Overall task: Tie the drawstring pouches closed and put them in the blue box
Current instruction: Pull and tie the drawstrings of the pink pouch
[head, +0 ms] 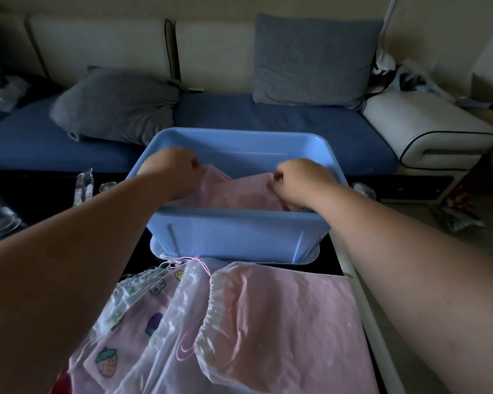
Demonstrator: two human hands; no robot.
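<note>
Pinched at both top corners by the left hand (pixel 172 166) and right hand (pixel 299 180), the pink pouch (pixel 239 191) is probably best laid flat in the blue box (pixel 239 234).

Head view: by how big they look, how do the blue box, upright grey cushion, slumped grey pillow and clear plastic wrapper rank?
1. blue box: largest, though it sits nearer the camera than the cushions.
2. upright grey cushion and slumped grey pillow: too alike to rank.
3. clear plastic wrapper: smallest.

A home living room: sofa (pixel 268 120), grey cushions (pixel 313 58), dim light.
</note>
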